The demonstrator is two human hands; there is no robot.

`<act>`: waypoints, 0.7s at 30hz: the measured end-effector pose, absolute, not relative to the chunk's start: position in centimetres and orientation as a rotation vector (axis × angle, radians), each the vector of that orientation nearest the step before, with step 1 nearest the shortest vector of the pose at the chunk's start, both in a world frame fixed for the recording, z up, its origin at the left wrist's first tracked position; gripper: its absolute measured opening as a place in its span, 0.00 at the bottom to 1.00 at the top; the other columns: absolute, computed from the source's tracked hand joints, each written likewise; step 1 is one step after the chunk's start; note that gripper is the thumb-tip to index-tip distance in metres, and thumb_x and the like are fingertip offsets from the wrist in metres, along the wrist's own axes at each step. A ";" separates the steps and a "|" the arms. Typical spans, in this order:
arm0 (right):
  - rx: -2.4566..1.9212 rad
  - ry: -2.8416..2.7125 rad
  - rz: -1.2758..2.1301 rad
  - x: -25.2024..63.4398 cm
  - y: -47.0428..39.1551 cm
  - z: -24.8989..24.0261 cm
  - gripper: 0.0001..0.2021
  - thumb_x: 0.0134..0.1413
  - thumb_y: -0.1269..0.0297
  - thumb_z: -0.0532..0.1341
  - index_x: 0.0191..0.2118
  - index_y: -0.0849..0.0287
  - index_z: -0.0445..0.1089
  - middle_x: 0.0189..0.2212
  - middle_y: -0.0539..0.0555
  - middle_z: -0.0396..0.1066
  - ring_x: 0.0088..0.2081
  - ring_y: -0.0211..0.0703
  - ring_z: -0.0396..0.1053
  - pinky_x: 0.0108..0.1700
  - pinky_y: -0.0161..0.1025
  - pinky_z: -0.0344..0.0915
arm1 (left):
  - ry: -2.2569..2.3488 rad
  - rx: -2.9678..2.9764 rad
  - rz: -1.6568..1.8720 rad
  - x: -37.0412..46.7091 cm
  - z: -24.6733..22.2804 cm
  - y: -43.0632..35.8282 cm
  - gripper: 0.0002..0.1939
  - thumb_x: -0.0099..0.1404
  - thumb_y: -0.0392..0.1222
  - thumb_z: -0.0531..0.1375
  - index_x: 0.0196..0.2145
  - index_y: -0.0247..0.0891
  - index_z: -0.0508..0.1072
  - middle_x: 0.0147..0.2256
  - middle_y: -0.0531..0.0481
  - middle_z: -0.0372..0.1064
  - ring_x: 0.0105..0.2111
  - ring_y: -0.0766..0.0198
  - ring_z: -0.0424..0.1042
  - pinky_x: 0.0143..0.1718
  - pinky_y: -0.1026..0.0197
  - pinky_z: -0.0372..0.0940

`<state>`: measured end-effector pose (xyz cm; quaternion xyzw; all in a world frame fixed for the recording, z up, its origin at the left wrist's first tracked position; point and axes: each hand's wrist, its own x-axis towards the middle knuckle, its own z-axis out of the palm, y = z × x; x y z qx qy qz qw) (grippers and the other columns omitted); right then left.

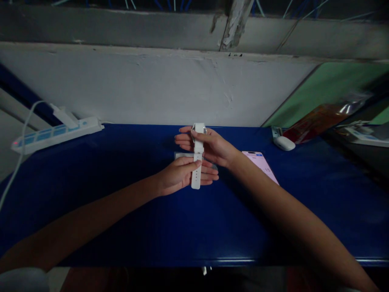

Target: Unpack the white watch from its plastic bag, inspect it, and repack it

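A white wristwatch (196, 176) with a holed strap is stretched lengthwise between my two hands above the blue table. My left hand (179, 175) pinches the holed strap end, its thumb on top and its fingers lying underneath. Further from me, my right hand (216, 147) grips the watch near its case, thumb pressed on the buckle-side strap. The case is mostly covered by the strap and thumb, so its dial cannot be seen. Behind my hands a flat, pale item (180, 155) lies on the table, largely hidden.
A lit phone (258, 162) lies right of my hands. Beyond it are a white earbud-case-like object (284, 143) and a reddish package in clear plastic (322, 117). A power strip (57, 135) with a plugged-in charger and cable sits at left. A pale wall (136, 89) bounds the blue table (121, 235).
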<state>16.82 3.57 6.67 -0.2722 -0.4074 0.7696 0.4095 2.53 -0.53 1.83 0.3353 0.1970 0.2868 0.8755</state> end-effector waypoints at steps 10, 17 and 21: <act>-0.807 -0.700 2.077 17.4 4.5 6.4 0.19 0.70 0.65 0.45 0.46 0.70 0.70 0.35 0.63 0.79 0.36 0.42 0.79 0.43 0.36 0.75 | 0.433 0.702 0.591 2.5 1.3 -0.4 0.11 0.73 0.33 0.54 0.42 0.26 0.76 0.45 0.33 0.76 0.45 0.51 0.77 0.54 0.47 0.65; -0.718 -0.713 2.158 17.6 4.4 7.0 0.32 0.69 0.50 0.39 0.48 0.72 0.72 0.39 0.67 0.79 0.40 0.47 0.78 0.49 0.44 0.73 | 0.439 0.665 0.596 2.5 1.3 -0.4 0.08 0.71 0.34 0.57 0.42 0.27 0.74 0.45 0.33 0.76 0.45 0.51 0.78 0.56 0.44 0.63; -0.709 -0.722 2.171 17.7 4.5 6.7 0.36 0.68 0.48 0.36 0.49 0.73 0.71 0.40 0.68 0.78 0.42 0.48 0.77 0.51 0.45 0.71 | 0.417 0.662 0.588 2.5 1.3 -0.4 0.08 0.71 0.33 0.56 0.42 0.28 0.74 0.45 0.33 0.76 0.46 0.52 0.77 0.56 0.45 0.63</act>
